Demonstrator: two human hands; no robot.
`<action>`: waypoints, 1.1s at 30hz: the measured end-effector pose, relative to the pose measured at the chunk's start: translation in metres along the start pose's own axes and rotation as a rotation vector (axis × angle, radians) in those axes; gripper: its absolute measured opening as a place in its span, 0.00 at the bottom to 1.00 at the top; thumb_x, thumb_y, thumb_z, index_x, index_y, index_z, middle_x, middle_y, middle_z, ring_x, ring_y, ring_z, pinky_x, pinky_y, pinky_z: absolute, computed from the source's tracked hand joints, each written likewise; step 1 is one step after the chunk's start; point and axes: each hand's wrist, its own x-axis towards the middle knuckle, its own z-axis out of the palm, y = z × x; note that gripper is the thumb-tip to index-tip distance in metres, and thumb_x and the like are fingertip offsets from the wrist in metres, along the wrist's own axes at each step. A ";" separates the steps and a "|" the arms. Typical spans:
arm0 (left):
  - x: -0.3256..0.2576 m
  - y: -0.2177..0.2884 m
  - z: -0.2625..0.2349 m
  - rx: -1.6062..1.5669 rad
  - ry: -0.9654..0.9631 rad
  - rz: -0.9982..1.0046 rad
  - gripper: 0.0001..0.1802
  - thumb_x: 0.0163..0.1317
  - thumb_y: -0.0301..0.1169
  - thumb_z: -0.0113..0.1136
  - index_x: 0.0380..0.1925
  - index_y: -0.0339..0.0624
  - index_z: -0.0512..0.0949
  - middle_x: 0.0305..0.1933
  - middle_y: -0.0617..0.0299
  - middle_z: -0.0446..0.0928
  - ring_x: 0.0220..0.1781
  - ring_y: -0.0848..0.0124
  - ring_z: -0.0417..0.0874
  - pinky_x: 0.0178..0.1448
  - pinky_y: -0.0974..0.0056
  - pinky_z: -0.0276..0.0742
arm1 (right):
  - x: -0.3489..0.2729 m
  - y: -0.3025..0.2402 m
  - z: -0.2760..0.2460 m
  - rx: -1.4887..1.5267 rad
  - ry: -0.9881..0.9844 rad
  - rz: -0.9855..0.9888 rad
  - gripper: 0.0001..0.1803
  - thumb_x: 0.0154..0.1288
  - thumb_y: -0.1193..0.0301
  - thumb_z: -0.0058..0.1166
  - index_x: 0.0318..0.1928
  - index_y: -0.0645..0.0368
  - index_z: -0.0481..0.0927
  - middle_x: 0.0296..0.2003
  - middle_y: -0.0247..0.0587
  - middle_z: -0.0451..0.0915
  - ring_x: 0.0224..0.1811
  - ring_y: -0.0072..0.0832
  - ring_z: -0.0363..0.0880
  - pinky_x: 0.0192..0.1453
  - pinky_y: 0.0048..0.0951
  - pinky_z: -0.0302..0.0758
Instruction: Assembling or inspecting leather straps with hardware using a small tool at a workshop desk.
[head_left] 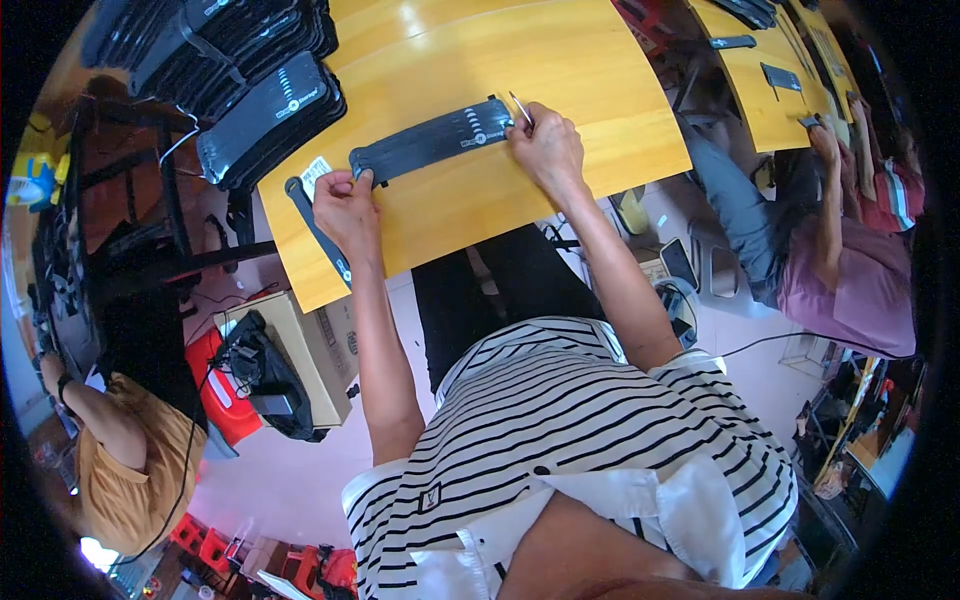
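A long dark grey fabric strip [425, 142] with pale printed marks lies flat across the yellow table in front of me. My left hand [348, 210] pinches its left end between thumb and fingers. At the other end my right hand [550, 150] is closed around a small pointed metal tool [517, 104], whose tip sticks out past the fingers; the rest is hidden, so its exact kind does not show. The right fingertips are close against the strip's right end. Beside my left hand a narrow dark strap [318, 228] lies slanting along the table's left edge.
Tall piles of similar dark strips [262, 108] stand at the far left. A cardboard box [318, 350] with a black bag [268, 365] is on the floor at left. Co-workers sit on both sides; one at right works at another yellow table [770, 120].
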 end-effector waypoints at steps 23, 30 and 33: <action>-0.056 0.009 -0.087 0.813 -0.067 -0.087 0.24 0.42 0.41 0.68 0.33 0.34 0.75 0.33 0.43 0.78 0.39 0.49 0.79 0.44 0.53 0.73 | -0.097 0.086 -0.036 0.574 -0.103 -0.075 0.12 0.61 0.66 0.49 0.26 0.62 0.75 0.16 0.32 0.70 0.20 0.17 0.65 0.25 0.22 0.64; -0.077 -0.032 -0.095 -0.272 -0.157 -0.314 0.06 0.46 0.24 0.64 0.25 0.41 0.75 0.20 0.71 0.71 0.18 0.82 0.65 0.21 0.76 0.58 | -0.147 0.033 -0.023 0.695 -0.404 -0.189 0.05 0.56 0.75 0.52 0.30 0.65 0.74 0.22 0.35 0.74 0.24 0.18 0.71 0.28 0.21 0.67; -0.114 0.005 -0.079 -0.506 -0.102 -0.265 0.06 0.52 0.25 0.61 0.26 0.46 0.72 0.20 0.74 0.69 0.16 0.85 0.64 0.18 0.79 0.55 | -0.166 -0.003 -0.017 0.876 -0.573 -0.168 0.09 0.59 0.72 0.52 0.36 0.64 0.71 0.22 0.35 0.73 0.23 0.19 0.72 0.27 0.20 0.70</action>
